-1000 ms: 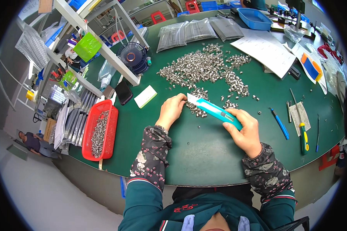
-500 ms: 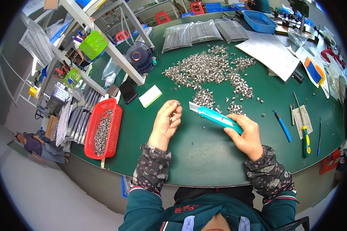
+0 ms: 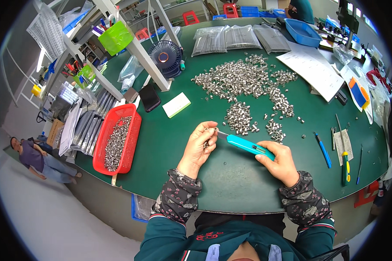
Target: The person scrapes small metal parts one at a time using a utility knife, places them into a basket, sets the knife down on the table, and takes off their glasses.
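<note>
My left hand (image 3: 199, 147) is curled around a few small silver metal parts (image 3: 210, 130), held just above the green table (image 3: 170, 143). A turquoise utility knife (image 3: 247, 145) lies in my right hand (image 3: 281, 162), its short blade pointing left and touching the parts at my left fingertips. Just beyond both hands lie small clusters of the same silver parts (image 3: 239, 117), and a large loose heap of them (image 3: 244, 78) spreads farther back.
A red basket (image 3: 133, 130) with silver parts stands at the left table edge. Behind it are a black phone (image 3: 150, 97), a white pad (image 3: 177, 105), a small fan (image 3: 164, 58) and a rack. Pens and tools (image 3: 345, 162) lie right. Bags, papers and a blue tray (image 3: 304, 32) sit at the back.
My left hand lifted off the table by the knife tip and closed on a few parts. The knife swung nearer to me, and its blade now meets my left fingertips.
</note>
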`<action>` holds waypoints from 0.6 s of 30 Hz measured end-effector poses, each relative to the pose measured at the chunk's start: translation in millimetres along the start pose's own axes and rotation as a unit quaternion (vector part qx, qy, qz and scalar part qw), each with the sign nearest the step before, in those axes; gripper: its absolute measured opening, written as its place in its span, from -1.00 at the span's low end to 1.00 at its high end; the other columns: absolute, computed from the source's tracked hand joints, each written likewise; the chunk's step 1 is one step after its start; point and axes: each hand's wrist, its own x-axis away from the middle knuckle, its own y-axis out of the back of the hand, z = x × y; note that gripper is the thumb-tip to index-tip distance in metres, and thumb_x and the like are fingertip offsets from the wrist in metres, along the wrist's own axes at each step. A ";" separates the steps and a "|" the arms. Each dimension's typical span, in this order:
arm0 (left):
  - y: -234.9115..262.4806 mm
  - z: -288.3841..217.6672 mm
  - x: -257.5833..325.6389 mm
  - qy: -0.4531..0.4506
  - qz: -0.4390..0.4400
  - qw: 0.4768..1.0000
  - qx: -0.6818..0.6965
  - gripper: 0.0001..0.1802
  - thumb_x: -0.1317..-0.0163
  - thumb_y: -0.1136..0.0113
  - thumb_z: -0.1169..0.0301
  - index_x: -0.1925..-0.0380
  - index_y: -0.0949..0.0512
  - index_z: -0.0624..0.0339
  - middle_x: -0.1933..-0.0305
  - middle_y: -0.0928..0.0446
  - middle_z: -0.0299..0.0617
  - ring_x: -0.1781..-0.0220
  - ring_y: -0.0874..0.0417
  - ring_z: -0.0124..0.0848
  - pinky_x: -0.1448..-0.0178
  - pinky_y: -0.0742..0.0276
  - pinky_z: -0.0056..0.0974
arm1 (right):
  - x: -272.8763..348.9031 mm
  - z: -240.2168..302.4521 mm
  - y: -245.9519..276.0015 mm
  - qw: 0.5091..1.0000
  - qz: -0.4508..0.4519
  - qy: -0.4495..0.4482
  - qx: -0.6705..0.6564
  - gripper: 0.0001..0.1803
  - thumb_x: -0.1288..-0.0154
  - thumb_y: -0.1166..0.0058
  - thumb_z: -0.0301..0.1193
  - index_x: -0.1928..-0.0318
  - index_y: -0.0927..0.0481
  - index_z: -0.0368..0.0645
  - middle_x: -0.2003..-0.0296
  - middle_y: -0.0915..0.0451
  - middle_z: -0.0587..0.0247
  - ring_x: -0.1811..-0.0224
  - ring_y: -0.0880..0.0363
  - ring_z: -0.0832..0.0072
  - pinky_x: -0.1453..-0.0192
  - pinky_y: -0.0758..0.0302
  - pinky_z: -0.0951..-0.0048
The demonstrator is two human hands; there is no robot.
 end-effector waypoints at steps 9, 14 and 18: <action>-0.3 3.2 -0.4 -0.011 0.023 0.999 -0.024 -0.89 -0.23 -0.01 0.46 0.25 -0.43 0.21 0.47 -0.35 -0.33 0.60 -0.22 -0.67 0.71 -0.03 -0.62 | -1.5 1.7 3.2 0.997 0.046 -0.056 -0.017 -0.69 -0.04 -0.14 -0.32 0.20 -0.56 -0.20 0.40 -0.56 0.07 0.40 -0.56 0.25 0.33 -0.44 0.38; 1.1 4.5 -0.1 -0.014 0.016 0.999 -0.032 -0.88 -0.24 -0.01 0.44 0.26 -0.43 0.22 0.49 -0.35 -0.34 0.61 -0.21 -0.67 0.71 -0.02 -0.62 | -0.8 -1.5 1.2 0.999 0.022 -0.028 0.008 -0.69 -0.04 -0.14 -0.28 0.20 -0.56 -0.14 0.44 -0.55 0.12 0.44 -0.53 0.24 0.37 -0.43 0.36; 1.5 6.3 -0.5 -0.009 0.018 0.999 -0.028 -0.88 -0.26 0.01 0.42 0.28 -0.43 0.22 0.51 -0.34 -0.34 0.61 -0.22 -0.67 0.70 -0.02 -0.62 | 0.0 -1.1 0.7 0.999 0.004 -0.019 0.048 -0.70 -0.04 -0.14 -0.26 0.20 -0.57 -0.08 0.50 -0.52 0.19 0.50 -0.50 0.25 0.42 -0.40 0.34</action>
